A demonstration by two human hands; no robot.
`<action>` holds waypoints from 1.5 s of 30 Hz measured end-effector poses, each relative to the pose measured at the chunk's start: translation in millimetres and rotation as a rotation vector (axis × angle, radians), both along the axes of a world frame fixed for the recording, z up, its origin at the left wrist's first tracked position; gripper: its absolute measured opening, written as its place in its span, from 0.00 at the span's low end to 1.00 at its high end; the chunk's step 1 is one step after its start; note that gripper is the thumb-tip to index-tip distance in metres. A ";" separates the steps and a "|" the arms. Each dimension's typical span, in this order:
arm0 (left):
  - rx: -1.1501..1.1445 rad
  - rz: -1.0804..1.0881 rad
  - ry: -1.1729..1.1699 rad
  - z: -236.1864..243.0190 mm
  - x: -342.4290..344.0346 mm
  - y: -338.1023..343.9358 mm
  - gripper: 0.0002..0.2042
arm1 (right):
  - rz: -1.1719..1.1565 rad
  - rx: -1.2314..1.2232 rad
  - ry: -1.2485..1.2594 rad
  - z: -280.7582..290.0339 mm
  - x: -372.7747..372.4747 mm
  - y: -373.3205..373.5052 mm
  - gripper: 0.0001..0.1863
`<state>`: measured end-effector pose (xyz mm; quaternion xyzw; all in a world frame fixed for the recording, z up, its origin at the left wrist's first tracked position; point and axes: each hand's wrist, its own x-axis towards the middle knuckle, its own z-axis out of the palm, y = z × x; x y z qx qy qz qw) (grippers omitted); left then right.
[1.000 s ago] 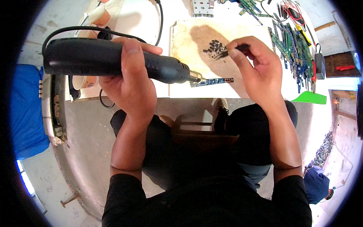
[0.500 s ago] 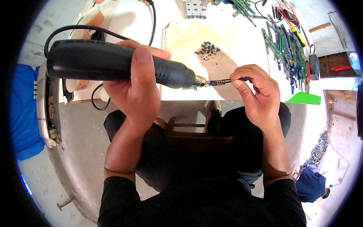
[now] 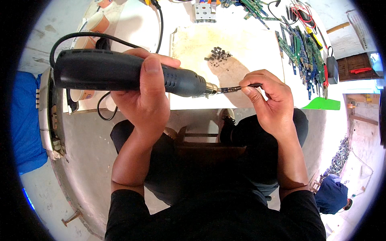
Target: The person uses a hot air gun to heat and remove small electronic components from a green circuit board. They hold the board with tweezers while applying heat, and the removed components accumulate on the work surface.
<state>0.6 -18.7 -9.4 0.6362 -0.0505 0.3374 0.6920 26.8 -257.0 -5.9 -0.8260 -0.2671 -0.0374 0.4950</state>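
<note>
While heat gun is gripped by left hand, tweezers are pinched by right hand.
Circuit strip set at nozzle, over white worktop; paper cups at left, contents unseen; grey floor below.

The left hand grips a black heat gun, its metal nozzle at 1 end of a narrow circuit strip. The right hand pinches dark tweezers at the other. Small black parts lie beyond; green and blue boards heap at the counter's right.
</note>
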 end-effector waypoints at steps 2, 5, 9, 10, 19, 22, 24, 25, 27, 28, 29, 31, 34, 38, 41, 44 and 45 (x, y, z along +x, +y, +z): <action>-0.002 -0.001 0.009 -0.4 -0.3 0.3 0.09 | 0.012 -0.003 -0.010 1.0 0.5 0.1 0.04; 0.013 0.011 -0.014 0.8 0.4 -0.9 0.09 | 0.017 -0.005 -0.021 1.1 0.8 0.4 0.04; -0.006 0.006 0.003 0.1 -0.3 -0.6 0.09 | 0.013 0.001 -0.029 1.5 -0.5 1.6 0.04; -0.009 0.010 0.004 -0.1 -0.3 -0.9 0.09 | 0.011 0.004 -0.024 1.6 -0.8 2.1 0.03; 0.002 -0.007 -0.014 0.2 -0.2 0.6 0.09 | 0.000 -0.006 -0.023 2.2 -1.4 3.0 0.03; -0.008 0.008 -0.012 0.6 0.0 -1.1 0.09 | 0.004 -0.001 -0.025 2.4 -1.0 3.2 0.04; -0.006 0.007 -0.010 0.3 0.1 -0.7 0.09 | 0.006 0.009 -0.015 1.7 -0.8 2.9 0.04; -0.001 0.000 -0.011 -0.2 0.1 0.6 0.09 | 0.008 0.011 -0.014 2.1 -0.7 2.4 0.04; 0.004 -0.001 -0.016 -1.0 0.4 1.1 0.09 | 0.014 0.014 -0.012 2.9 -0.7 1.4 0.04; 0.004 0.004 -0.021 -1.4 0.5 0.8 0.09 | 0.015 0.014 -0.010 2.7 -0.8 1.5 0.04; 0.004 0.009 -0.026 -1.6 0.6 0.6 0.09 | 0.017 0.015 -0.009 2.5 -0.8 1.7 0.04; -0.003 0.003 -0.023 -1.5 0.2 0.3 0.09 | 0.019 0.014 -0.010 2.0 -0.6 1.4 0.04; 0.015 0.008 -0.027 -1.7 0.7 0.6 0.09 | 0.021 0.013 -0.017 0.4 0.2 0.7 0.04; -0.012 -0.006 -0.027 -0.4 -0.2 -0.8 0.09 | 0.010 0.018 0.009 0.6 -0.7 1.2 0.04; 0.012 -0.001 -0.036 -0.4 0.8 0.0 0.09 | 0.008 0.016 0.015 1.6 -1.2 1.6 0.04; 0.010 -0.006 -0.011 -0.7 -0.7 0.1 0.09 | 0.012 0.010 -0.005 0.8 -0.6 1.9 0.04; 0.012 -0.007 0.000 -0.8 -1.4 -0.2 0.09 | 0.012 0.006 -0.013 0.8 -0.6 1.8 0.04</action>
